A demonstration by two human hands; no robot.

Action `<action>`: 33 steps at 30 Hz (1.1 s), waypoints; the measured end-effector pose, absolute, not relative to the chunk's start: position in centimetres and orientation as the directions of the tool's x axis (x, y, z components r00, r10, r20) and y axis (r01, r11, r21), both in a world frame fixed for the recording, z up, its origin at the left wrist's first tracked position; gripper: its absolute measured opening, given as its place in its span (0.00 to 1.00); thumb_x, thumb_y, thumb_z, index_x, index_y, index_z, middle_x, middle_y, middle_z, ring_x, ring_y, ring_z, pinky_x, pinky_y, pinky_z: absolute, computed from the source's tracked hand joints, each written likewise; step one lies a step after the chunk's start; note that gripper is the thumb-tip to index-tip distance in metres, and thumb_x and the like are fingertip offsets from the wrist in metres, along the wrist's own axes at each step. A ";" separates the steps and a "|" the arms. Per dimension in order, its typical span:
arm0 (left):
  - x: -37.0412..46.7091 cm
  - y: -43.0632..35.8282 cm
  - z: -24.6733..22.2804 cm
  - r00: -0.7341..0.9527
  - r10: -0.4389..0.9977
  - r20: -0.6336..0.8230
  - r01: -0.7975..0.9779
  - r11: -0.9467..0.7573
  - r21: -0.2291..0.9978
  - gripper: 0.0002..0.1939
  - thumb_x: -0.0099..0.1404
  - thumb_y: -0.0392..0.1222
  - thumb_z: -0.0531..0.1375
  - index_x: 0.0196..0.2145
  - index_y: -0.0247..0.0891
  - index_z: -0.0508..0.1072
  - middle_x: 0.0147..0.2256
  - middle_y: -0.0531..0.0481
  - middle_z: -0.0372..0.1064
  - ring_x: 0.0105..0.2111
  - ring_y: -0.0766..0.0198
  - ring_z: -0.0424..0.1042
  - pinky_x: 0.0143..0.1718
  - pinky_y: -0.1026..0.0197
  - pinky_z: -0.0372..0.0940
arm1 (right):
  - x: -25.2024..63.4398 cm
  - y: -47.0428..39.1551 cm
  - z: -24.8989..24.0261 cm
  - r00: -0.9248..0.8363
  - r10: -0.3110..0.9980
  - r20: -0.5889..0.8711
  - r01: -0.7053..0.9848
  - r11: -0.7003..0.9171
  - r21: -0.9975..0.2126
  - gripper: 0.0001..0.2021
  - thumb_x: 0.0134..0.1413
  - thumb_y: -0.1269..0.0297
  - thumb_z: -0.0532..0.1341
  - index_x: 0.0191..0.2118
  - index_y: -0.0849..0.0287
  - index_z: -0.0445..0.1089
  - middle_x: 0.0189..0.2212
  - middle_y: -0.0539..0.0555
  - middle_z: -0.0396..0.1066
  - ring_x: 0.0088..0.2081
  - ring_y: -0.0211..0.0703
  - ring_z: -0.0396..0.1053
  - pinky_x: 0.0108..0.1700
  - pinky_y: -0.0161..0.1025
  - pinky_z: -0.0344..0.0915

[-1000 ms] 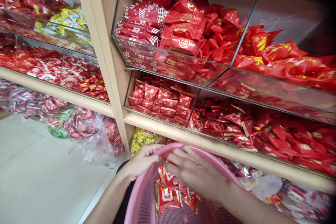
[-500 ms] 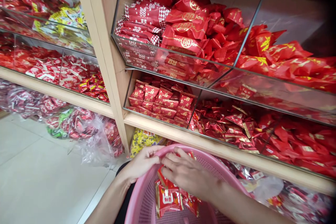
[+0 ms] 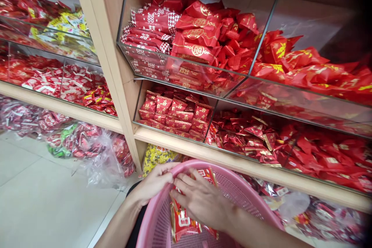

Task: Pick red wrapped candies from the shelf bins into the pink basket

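Observation:
A pink plastic basket (image 3: pixel 200 163) with perforated walls stands low in front of me. My left hand (image 3: pixel 158 182) is closed on its left rim, the thumb lying along the edge. Inside the basket lie several red candy packets (image 3: pixel 184 223) with gold edges and white labels. My right hand (image 3: pixel 200 197) reaches in over them, fingers stretched and slightly apart, resting on the packets near the left wall. Another red packet (image 3: pixel 207 174) shows beyond its fingers. The palm side of this hand is hidden, as are the packets beneath it.
Wooden shelving (image 3: pixel 109 54) rises ahead, its clear-fronted bins filled with red sweets (image 3: pixel 197 33). Under the bottom ledge (image 3: pixel 165 141) are a yellow bag of sweets (image 3: pixel 157 159) and bagged packets (image 3: pixel 325 217). More plastic bags (image 3: pixel 101 155) sit on the tiled floor (image 3: pixel 52 197) at left.
My right hand has shifted slightly left and down over the packets, and the packet beyond its fingers shows more. My left hand keeps its hold on the rim. The view has turned slightly.

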State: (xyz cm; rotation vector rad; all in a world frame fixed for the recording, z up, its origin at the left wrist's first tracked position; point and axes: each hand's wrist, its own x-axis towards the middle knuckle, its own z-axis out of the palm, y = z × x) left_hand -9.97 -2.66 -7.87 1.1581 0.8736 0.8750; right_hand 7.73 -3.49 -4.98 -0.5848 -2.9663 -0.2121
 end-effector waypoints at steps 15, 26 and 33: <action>-9.9 -2.6 -7.7 0.415 0.904 -0.103 -0.129 0.171 0.977 0.25 0.53 0.27 0.52 0.48 0.36 0.70 0.43 0.49 0.72 0.44 0.59 0.67 0.49 0.59 0.56 | 7.8 -3.3 -5.7 -0.955 0.277 0.108 0.288 0.951 0.112 0.07 0.57 0.69 0.54 0.37 0.60 0.69 0.43 0.54 0.69 0.48 0.42 0.61 0.50 0.40 0.59; -10.1 -2.5 -8.2 0.416 0.902 -0.114 -0.133 0.185 0.974 0.26 0.52 0.27 0.52 0.49 0.38 0.70 0.44 0.49 0.72 0.44 0.58 0.68 0.47 0.59 0.58 | 8.0 -3.5 -6.2 -0.933 0.326 0.151 0.343 0.934 0.104 0.12 0.59 0.68 0.50 0.46 0.63 0.65 0.47 0.56 0.66 0.49 0.45 0.60 0.57 0.48 0.50; -10.3 -2.5 -8.7 0.394 0.902 -0.177 -0.098 0.233 0.967 0.27 0.52 0.28 0.51 0.50 0.41 0.68 0.45 0.51 0.71 0.46 0.59 0.67 0.51 0.57 0.55 | 9.4 -2.3 -3.0 -0.893 0.288 0.345 0.339 0.936 0.096 0.12 0.57 0.65 0.51 0.42 0.63 0.67 0.36 0.53 0.70 0.40 0.42 0.61 0.50 0.42 0.54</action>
